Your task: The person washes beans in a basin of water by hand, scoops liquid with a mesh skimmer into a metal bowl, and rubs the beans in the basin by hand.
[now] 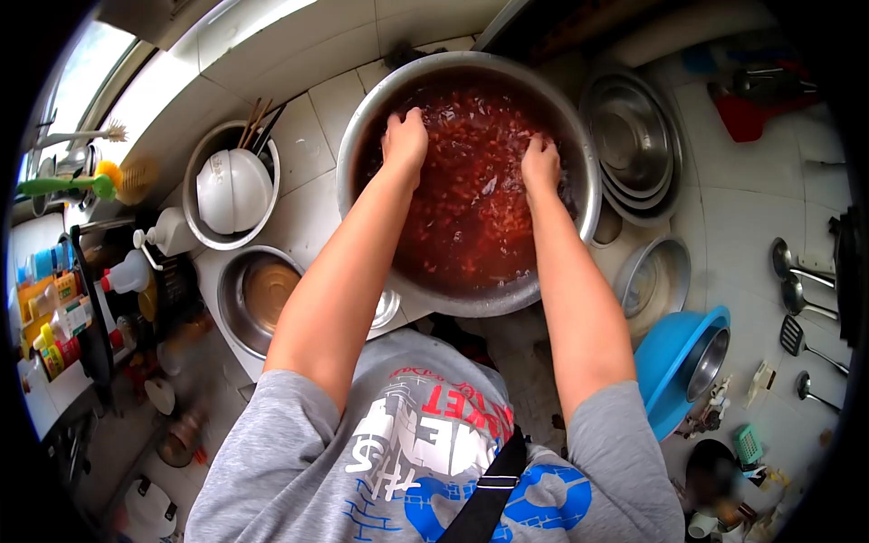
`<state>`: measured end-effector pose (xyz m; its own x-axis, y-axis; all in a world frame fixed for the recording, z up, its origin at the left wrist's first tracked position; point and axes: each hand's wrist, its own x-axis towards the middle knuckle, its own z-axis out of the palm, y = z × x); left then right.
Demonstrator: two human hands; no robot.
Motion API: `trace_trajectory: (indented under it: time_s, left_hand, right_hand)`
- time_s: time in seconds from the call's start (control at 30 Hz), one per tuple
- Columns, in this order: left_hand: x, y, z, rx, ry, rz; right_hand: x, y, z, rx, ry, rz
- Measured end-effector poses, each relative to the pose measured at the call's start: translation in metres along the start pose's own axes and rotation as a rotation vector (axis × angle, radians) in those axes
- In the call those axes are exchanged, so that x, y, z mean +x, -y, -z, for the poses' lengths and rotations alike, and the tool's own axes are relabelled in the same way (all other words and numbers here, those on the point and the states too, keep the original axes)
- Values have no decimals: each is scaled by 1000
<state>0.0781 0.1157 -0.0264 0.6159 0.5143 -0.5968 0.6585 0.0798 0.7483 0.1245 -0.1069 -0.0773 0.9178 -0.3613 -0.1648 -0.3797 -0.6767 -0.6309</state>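
A large metal basin point(348, 181) holds dark reddish water with many small red pieces point(475, 167) that look like beans or peanuts. My left hand point(405, 140) reaches over its left side, thumb and fingers a little apart at the water's surface. Nothing shows between them, though the tips are partly hidden. On the right side my right hand point(541, 165) dips into the water with bent fingers. The murky water and splashes cover its fingertips, so I cannot see whether it holds any pieces.
Left of the basin stand a pot point(193, 204) with white bowls and chopsticks, and a metal bowl point(228, 303). Stacked metal basins point(665, 149) sit close on the right, with another metal bowl point(683, 271) and a blue basin point(656, 371) nearer me. Ladles point(792, 294) hang far right.
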Motion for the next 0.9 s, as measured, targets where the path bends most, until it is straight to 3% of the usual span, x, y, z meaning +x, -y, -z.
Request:
trace_trajectory:
  time_s: [0.1, 0.13, 0.23, 0.33, 0.43, 0.47, 0.53, 0.57, 0.67, 0.7, 0.73, 0.8, 0.87, 0.9]
  left_hand:
    - [24, 3, -27, -221, -25, 70]
    - [35, 8, -37, -252, -28, -52]
    - [42, 9, -63, -409, 47, -26]
    - [38, -6, -61, -836, 464, 331]
    - [23, -17, -51, -1019, 719, 329]
    - [20, -21, -49, -1077, 812, 305]
    - [-4, -34, -43, -1114, 796, 285]
    - [-13, -39, -42, -1150, 794, 267]
    - [-48, -38, -50, -1195, 691, 130]
    - [-58, -33, -58, -1174, 636, 51]
    - [-75, -35, -59, -1152, 579, -30]
    - [-99, -40, -55, -700, 520, -333]
    - [-86, -39, -60, -700, 437, -390]
    - [-73, -43, -55, -666, 437, -342]
  right_hand:
    - [1, 19, -17, 315, 38, -138]
    - [4, 26, -22, 418, 44, -157]
    - [12, 33, -34, 907, 352, -385]
    - [4, 52, -27, 1259, 611, -507]
    - [-12, 64, -9, 1501, 747, -441]
    - [-16, 65, -1, 1491, 760, -394]
    - [-36, 76, 30, 1471, 789, -300]
    - [-46, 82, 42, 1443, 779, -109]
    - [-64, 88, 44, 1104, 371, 305]
    - [-69, 95, 48, 1065, 368, 352]
    - [-73, 101, 49, 1042, 373, 330]
    - [-68, 99, 43, 961, 317, 287]
    - [-92, 96, 44, 1067, 447, 101]
    - [-106, 94, 41, 1033, 460, 185]
